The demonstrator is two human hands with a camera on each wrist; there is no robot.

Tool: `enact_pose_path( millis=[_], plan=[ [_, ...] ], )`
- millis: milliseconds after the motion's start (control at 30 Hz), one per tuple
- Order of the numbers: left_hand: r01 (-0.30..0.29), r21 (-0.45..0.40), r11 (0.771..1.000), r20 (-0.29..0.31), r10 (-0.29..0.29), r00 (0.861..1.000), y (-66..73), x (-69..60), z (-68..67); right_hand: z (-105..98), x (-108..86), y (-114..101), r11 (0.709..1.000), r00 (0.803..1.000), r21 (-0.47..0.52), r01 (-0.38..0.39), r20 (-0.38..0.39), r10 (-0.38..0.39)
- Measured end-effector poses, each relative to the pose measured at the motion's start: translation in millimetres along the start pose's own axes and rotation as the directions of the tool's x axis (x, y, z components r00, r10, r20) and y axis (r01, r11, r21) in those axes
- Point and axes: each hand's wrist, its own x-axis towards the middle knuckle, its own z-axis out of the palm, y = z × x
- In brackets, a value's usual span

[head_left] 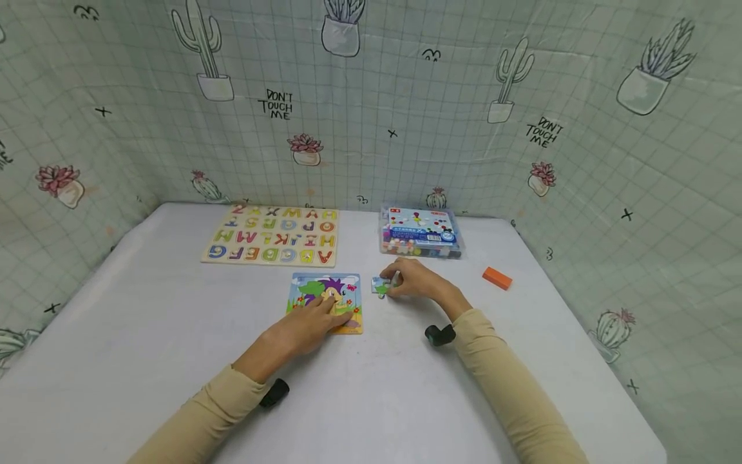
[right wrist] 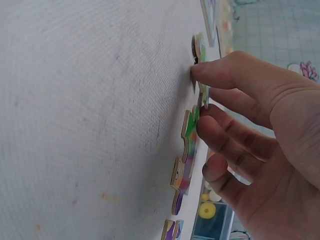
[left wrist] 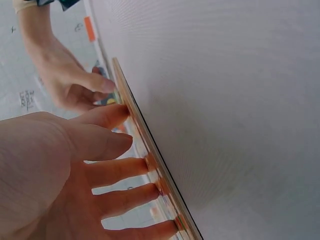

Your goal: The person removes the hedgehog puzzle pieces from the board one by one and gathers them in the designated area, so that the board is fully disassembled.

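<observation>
Sleeves (head_left: 516, 386) nearest, our right grip (head_left: 414, 280) pinches a piece (head_left: 378, 285) between the tabletop's right edge (head_left: 545, 283) and the puzzle (head_left: 333, 285) under our spread left grip (head_left: 308, 325).

The hedgehog puzzle board (head_left: 355, 303) has a smooth printed face over a wooden edge; the jigsaw pieces (right wrist: 189, 132) show similar wood-like edges. The alphabet board (head_left: 268, 263) looks like pale, smooth wood. The case (head_left: 384, 222) is clear, glossy plastic. The table covering (head_left: 400, 386) looks matt with a woven grain; the sleeves (head_left: 516, 374) are matt cloth.
</observation>
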Motion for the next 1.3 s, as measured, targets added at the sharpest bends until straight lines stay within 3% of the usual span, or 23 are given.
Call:
enact_pose_path(
  millis=[400, 800, 1000, 1167, 1300],
  plan=[
    [0.014, -0.007, 1.0, 0.004, -0.014, 1.0, -3.7, 2.4, 0.4, 1.9, -2.8, -2.2, 1.0, 1.0, 0.004, -0.02, -0.006, 0.02],
    [-0.039, 0.025, 0.999, -0.013, 0.039, 0.999, -9.2, 1.7, -4.5, 10.3, 0.1, -32.6, 0.995, 0.995, -0.022, 0.094, 0.014, -0.094],
    [-0.064, -0.038, 0.997, -0.042, 0.062, 0.997, -14.2, -3.1, -1.7, 21.5, 4.7, -44.0, 0.99, 0.991, -0.023, 0.136, 0.02, -0.135],
    [-0.037, -0.088, 0.995, -0.048, 0.033, 0.998, -17.6, -6.9, -2.8, 26.4, 8.0, -51.5, 0.988, 0.989, -0.043, 0.147, 0.008, -0.146],
    [-0.01, -0.096, 0.995, -0.017, 0.009, 1.0, -19.8, -5.3, -4.2, 27.4, 10.6, -57.5, 0.988, 0.988, -0.047, 0.15, -0.028, -0.151]
  ],
)
